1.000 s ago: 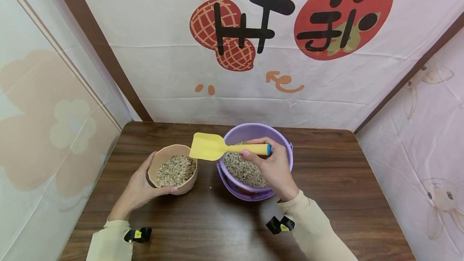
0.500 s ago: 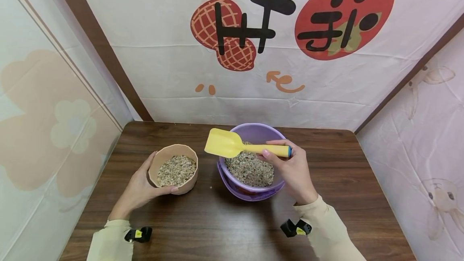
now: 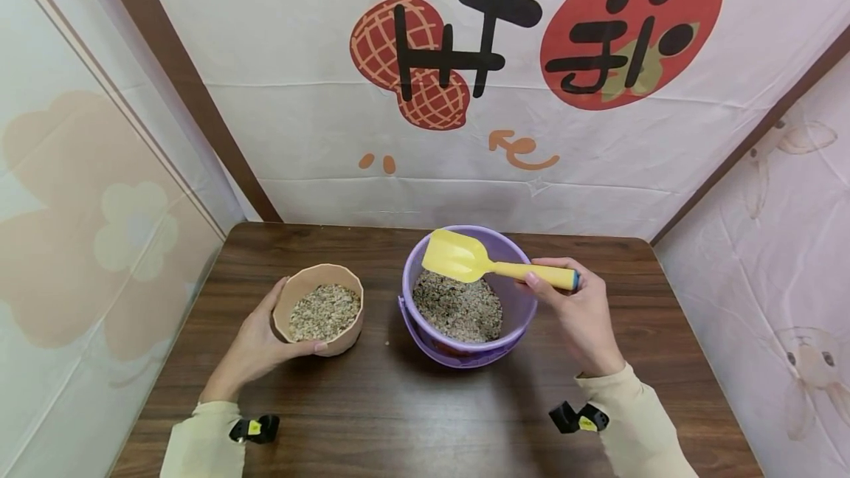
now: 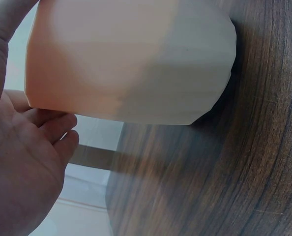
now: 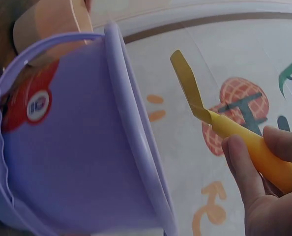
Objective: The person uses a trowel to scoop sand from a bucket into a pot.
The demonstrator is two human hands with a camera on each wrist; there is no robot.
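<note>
My right hand (image 3: 581, 312) grips the yellow handle of a toy shovel (image 3: 458, 255) just right of a purple bucket (image 3: 410, 319). The shovel's blade hangs over the bucket's opening, pointing left, with nothing visible on it. Grey-brown grit (image 3: 458, 308) lies inside the bucket. To the left, my left hand (image 3: 255, 349) holds a peach faceted pot (image 3: 345, 338) by its near-left side, thumb along the front rim. Similar grit (image 3: 324, 313) partly fills the pot. In the left wrist view the pot's wall (image 4: 131, 59) rises above the curled fingers.
Both containers stand on a dark wood-grain table (image 3: 398, 419). A printed white cloth wall (image 3: 299, 131) rises behind its far edge, with further cloth walls at left and right. The bucket's purple carrying handle (image 5: 43, 44) hangs down its side.
My right hand has moved right with the shovel, taking the blade from beside the pot's rim to above the bucket. The left hand and the pot have stayed in place.
</note>
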